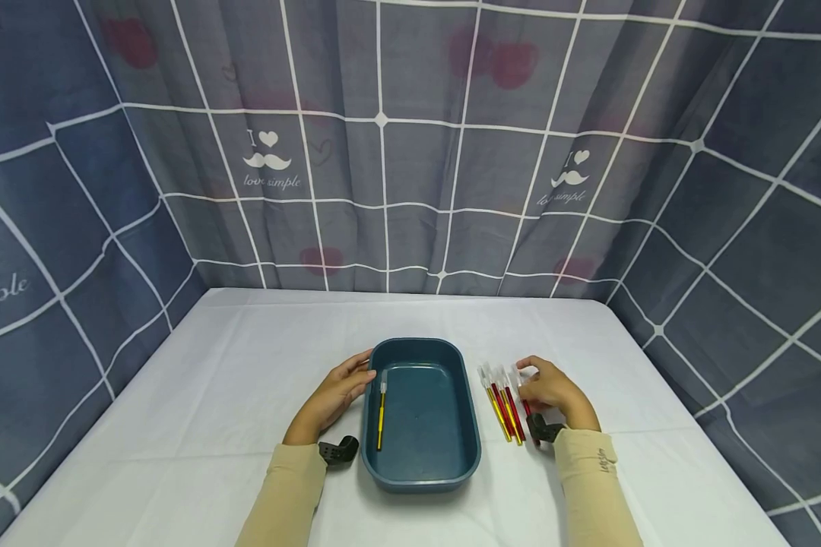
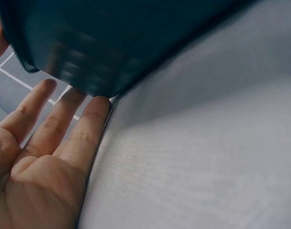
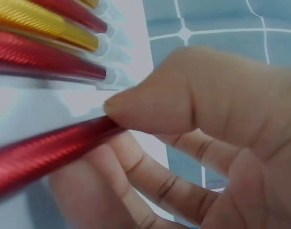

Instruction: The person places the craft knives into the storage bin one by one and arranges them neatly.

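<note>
The right hand (image 1: 550, 389) is pinched, thumb against fingers, on a red pen (image 3: 50, 152) held just beside a row of pens (image 3: 55, 26), right of the teal tray (image 1: 424, 425). The tray's left side is touched by the left hand (image 1: 335, 396), its fingers extended (a light steadying, perhaps). If the held pen were swung sideways, the row could be scattered by the contact.

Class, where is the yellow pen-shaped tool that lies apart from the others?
In the head view, the yellow pen-shaped tool lies inside the teal tray, along its left side, near the left hand.
</note>
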A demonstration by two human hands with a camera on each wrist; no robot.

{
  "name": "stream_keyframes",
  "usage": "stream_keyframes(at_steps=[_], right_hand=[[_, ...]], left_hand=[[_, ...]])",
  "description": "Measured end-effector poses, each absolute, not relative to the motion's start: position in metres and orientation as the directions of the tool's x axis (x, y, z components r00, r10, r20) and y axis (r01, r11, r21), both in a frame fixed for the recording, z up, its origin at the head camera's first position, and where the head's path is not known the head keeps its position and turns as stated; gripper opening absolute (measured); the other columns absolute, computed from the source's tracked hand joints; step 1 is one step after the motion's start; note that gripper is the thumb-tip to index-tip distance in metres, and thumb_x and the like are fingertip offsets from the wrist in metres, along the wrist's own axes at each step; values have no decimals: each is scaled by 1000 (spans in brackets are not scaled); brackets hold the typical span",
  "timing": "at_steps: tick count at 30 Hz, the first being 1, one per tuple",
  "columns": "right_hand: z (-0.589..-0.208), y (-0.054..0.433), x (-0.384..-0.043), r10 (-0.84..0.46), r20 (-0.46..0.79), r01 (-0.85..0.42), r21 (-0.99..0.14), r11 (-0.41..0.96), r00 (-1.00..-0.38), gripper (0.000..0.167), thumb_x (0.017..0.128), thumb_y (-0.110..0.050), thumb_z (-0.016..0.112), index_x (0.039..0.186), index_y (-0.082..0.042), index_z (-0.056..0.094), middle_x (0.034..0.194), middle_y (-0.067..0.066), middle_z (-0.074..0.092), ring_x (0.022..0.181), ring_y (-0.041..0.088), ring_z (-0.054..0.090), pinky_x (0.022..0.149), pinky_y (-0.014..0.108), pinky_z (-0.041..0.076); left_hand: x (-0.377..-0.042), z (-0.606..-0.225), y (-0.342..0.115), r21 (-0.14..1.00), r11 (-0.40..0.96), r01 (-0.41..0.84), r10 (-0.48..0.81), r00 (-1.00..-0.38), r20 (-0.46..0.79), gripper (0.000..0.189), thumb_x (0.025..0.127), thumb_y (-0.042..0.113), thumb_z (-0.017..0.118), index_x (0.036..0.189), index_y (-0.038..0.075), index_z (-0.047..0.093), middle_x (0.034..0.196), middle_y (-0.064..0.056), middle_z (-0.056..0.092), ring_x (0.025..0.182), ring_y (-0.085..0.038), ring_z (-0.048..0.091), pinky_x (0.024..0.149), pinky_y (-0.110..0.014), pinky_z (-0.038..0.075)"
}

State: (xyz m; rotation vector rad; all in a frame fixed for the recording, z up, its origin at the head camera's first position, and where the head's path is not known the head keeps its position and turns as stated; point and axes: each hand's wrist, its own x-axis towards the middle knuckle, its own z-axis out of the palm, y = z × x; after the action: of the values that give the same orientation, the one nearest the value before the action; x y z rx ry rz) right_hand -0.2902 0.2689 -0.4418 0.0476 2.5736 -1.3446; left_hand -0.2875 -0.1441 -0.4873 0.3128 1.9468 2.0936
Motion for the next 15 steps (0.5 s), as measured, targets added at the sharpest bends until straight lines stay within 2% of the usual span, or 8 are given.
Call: stream_keyframes(at_steps=[10, 15], right_hand=[[-435, 270, -291, -114, -132, 58, -864, 501, -985, 64, 91, 4, 65, 151, 8, 43, 92, 10, 63, 73, 17, 63, 63, 33, 59], [-430, 270, -289, -128, -95, 24, -883, 469, -987, 65, 94, 3, 65, 154, 8, 41, 93, 9, 64, 73, 16, 62, 61, 30, 58]], left_hand=[[-287, -487, -144, 997, -62, -50, 332, -943, -27, 70, 110, 15, 60, 169, -2, 27, 170, -28, 35, 156, -39, 37, 128, -48, 33], [-287, -488, -144, 997, -63, -50, 328, -944, -27, 70, 109, 16, 61, 169, -2, 29, 168, -28, 37, 154, -38, 40, 126, -44, 36]])
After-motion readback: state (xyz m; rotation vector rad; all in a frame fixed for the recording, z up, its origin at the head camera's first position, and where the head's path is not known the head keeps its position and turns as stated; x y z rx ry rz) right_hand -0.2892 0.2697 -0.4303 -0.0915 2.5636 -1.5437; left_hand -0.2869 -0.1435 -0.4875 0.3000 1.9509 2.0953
